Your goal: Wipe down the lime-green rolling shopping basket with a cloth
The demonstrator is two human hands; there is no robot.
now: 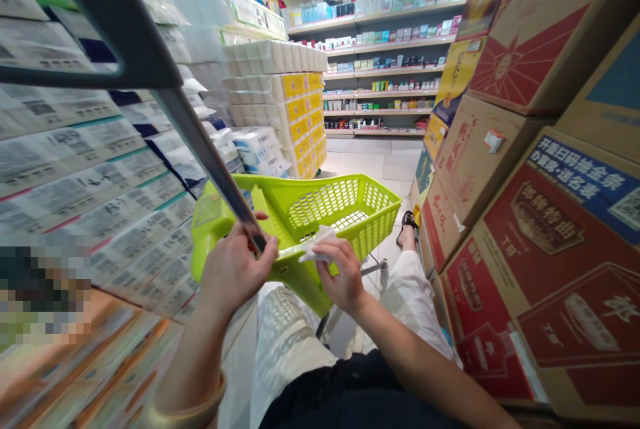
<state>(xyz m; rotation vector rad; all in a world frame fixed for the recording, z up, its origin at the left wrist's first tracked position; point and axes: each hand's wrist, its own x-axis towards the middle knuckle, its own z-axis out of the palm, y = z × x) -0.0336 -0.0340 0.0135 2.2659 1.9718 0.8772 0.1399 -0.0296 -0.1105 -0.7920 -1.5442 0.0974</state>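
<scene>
— Nearest?
— Left hand (pixel 235 269) curling tight round the grey handle bar (pixel 220 169), gripping just above the near rim of the green basket (pixel 370 216).
— And beside it?
— Right hand (pixel 340 276) pinching a crumpled white wipe (pixel 316 247) between fingers and thumb, pressing it against that same near rim.
— Further off?
— Sandalled foot (pixel 407 222) showing past the basket's right corner. Red cartons (pixel 540 269) stacking up right, tissue packs (pixel 280 102) left, shelves (pixel 385 69) standing at the back.

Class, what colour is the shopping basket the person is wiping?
Bright lime green, the shopping basket, seen clearest in the head view.
</scene>
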